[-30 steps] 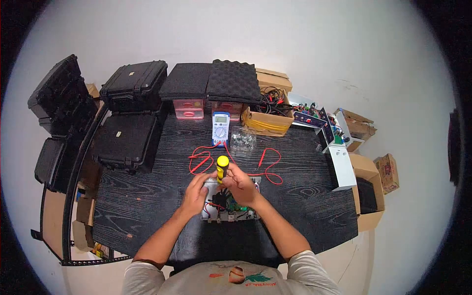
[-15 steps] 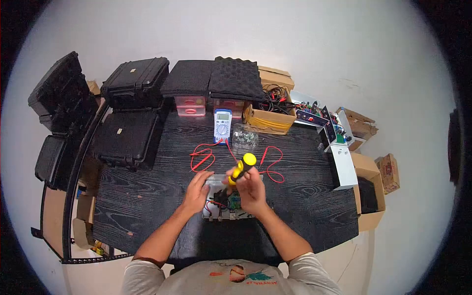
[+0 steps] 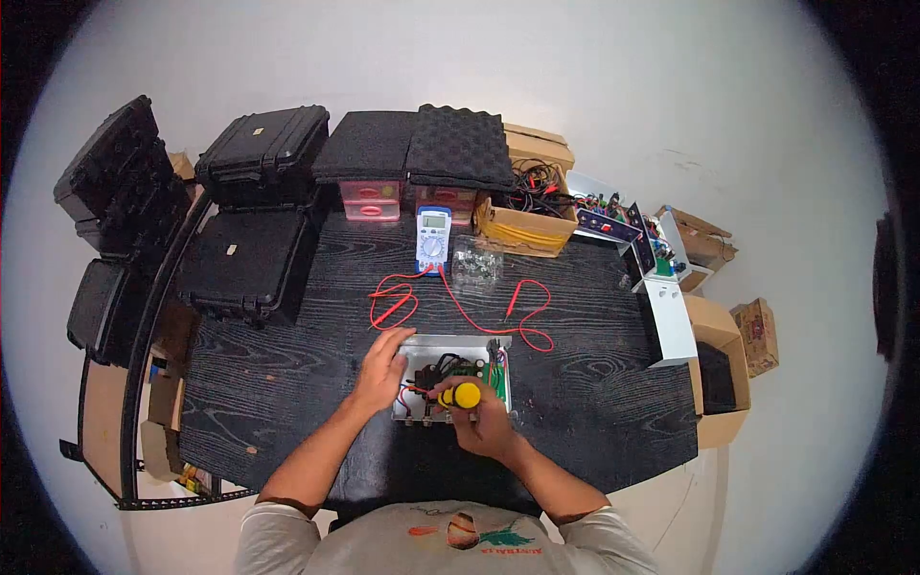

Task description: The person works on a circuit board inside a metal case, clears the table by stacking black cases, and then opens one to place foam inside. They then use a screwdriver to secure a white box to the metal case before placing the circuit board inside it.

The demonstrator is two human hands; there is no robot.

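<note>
A shallow metal case [image 3: 446,342] lies open on the table in front of me, with a green circuit board [image 3: 494,381], dark parts and coloured wires inside. My left hand [image 3: 380,372] holds the case at its left edge, fingers reaching to the far left corner. In my right hand [image 3: 484,425] is a yellow and black screwdriver [image 3: 462,395], its handle end facing the camera over the near part of the case. The screwdriver's tip is hidden beneath the handle and fingers.
Beyond the case stands a multimeter [image 3: 433,241] with red leads [image 3: 464,311], beside a clear container [image 3: 476,264] of small parts. Black hard cases [image 3: 244,259] stack at left. A cardboard box [image 3: 527,230] of cables and opened electronics units [image 3: 609,222] sit at back right.
My right hand has lowered the screwdriver toward the near part of the case, tipping its handle toward the camera. My left hand stays at the left edge.
</note>
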